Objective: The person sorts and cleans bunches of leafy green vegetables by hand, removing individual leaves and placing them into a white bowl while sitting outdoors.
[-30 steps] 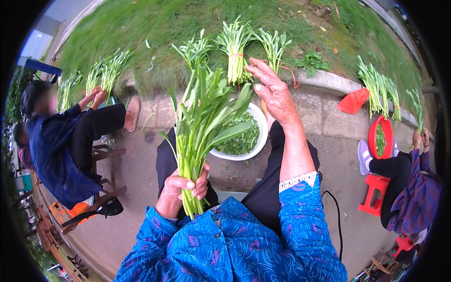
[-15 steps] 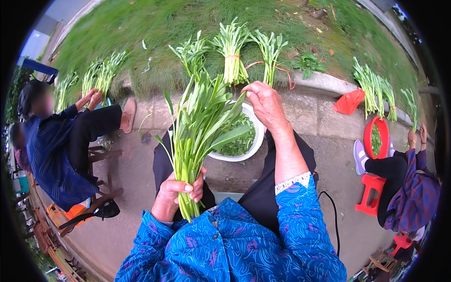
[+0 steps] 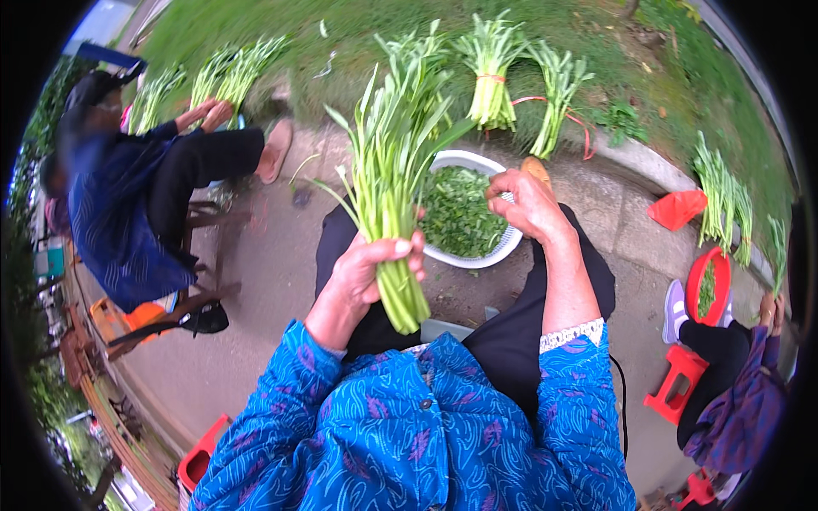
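Upright in front of me is a thick bunch of long-stemmed leafy greens [image 3: 388, 162], its cut pale stems at the bottom. My left hand [image 3: 371, 268] is wrapped round those stems, thumb across the front. To the right, my right hand [image 3: 530, 204] is apart from the bunch, its fingers curled together above the right rim of a white plastic basket [image 3: 514, 243]. Whether anything small is between those fingers is hidden. Chopped or plucked green leaves [image 3: 464, 209] fill much of the basket, which stands between my knees.
Beyond the basket, a tied bunch of greens [image 3: 492, 81] and a looser one [image 3: 558, 94] lean on the kerb by the grass. A person in dark blue [image 3: 128, 221] sits at left. At right are a red basin [image 3: 720, 285], red stool [image 3: 677, 383] and another seated person [image 3: 741, 409].
My right hand has come away from the leaf it was pinching and moved down to the basket's rim. My left hand still grips the bunch. The whole view has shifted.
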Available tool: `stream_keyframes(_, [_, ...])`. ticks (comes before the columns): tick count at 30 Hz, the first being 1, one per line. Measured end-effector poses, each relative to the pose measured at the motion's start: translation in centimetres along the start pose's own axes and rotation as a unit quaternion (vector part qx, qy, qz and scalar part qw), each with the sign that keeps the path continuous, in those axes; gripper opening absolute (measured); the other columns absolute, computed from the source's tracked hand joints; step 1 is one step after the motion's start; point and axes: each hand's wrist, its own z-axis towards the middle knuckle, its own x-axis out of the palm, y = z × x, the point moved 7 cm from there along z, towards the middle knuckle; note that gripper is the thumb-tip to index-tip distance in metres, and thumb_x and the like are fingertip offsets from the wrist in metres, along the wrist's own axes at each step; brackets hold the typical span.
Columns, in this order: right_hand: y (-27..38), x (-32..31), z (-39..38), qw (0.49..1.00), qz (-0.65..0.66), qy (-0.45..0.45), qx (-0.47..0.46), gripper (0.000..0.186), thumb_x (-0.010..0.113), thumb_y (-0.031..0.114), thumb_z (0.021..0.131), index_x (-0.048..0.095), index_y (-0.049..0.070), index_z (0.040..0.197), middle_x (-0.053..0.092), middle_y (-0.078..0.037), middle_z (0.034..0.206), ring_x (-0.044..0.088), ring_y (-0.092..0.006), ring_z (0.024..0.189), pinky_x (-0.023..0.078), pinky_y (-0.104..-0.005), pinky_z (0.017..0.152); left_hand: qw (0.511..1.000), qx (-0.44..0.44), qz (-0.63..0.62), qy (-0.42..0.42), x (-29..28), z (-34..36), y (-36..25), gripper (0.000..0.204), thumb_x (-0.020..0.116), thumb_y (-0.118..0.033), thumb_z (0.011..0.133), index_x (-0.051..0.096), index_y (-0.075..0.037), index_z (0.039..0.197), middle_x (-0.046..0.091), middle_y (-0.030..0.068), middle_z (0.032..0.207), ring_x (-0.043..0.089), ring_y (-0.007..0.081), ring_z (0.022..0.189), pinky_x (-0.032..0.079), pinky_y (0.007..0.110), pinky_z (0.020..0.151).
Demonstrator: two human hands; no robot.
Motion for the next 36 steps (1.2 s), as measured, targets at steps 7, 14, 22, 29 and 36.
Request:
stream_keyframes(7, [1.6, 4.0, -0.3, 0.984, 0.139, 0.096, -0.054, 0.064, 0.074, 0.034, 0.08, 0.054, 0.0, 0.13, 0.055, -0.017, 0.131, 0.053, -0.0274, 0.117, 0.042, -0.0357, 0.101, 0.998, 0.04, 0.038, -0.031, -0.2, 1.8, -0.1, 0.055, 0.07, -0.006, 0.078, 0.045, 0.001, 0.126, 0.063, 0.0129, 0.097, 0.063, 0.0219, 0.078, 0.057, 0.039, 0.07])
stream_keyframes(14, [5.0, 7.2, 0.0, 0.878, 0.466, 0.111, 0.0, 0.074, 0.066, 0.044, 0.087, 0.044, -0.008, 0.136, 0.06, -0.019, 0.12, 0.056, -0.0224, 0.111, 0.044, -0.0341, 0.096, 0.987, 0.081, 0.104, -0.09, -1.2, 3.0, 0.7, 0.048, 0.08, -0.01, 0.073, 0.057, -0.001, 0.114, 0.066, 0.0067, 0.092, 0.064, 0.0159, 0.079, 0.055, 0.03, 0.069])
stream_keyframes(22, [5.0, 7.0, -0.9, 0.951, 0.306, -0.046, -0.004, 0.062, 0.075, 0.042, 0.078, 0.057, -0.006, 0.112, 0.065, -0.014, 0.095, 0.062, -0.0192, 0.084, 0.051, -0.0336, 0.078, 0.953, 0.219, 0.164, -0.131, -1.7, 4.0, 0.9, 0.048, 0.069, -0.001, 0.079, 0.05, -0.001, 0.123, 0.063, 0.0075, 0.103, 0.064, 0.0151, 0.085, 0.055, 0.029, 0.079])
stream_keyframes(29, [8.4, 5.6, -2.1, 0.975, 0.192, -0.037, -0.104, 0.068, 0.085, 0.034, 0.067, 0.053, 0.002, 0.118, 0.054, -0.009, 0.098, 0.058, -0.0194, 0.079, 0.05, -0.033, 0.071, 0.976, 0.16, 0.097, -0.116, -1.5, 4.9, 1.0, 0.047, 0.071, -0.005, 0.079, 0.044, -0.001, 0.117, 0.059, 0.0091, 0.097, 0.061, 0.0147, 0.078, 0.054, 0.029, 0.063])
stream_keyframes(36, [5.7, 7.3, -1.3, 0.957, 0.28, -0.037, -0.074, 0.051, 0.073, 0.019, 0.082, 0.054, 0.001, 0.126, 0.058, -0.013, 0.103, 0.062, -0.0235, 0.086, 0.05, -0.0348, 0.074, 0.982, 0.169, 0.042, -0.077, -0.9, 4.5, 0.6, 0.068, 0.075, -0.003, 0.076, 0.031, -0.005, 0.128, 0.052, 0.0125, 0.116, 0.055, 0.0218, 0.108, 0.048, 0.038, 0.094])
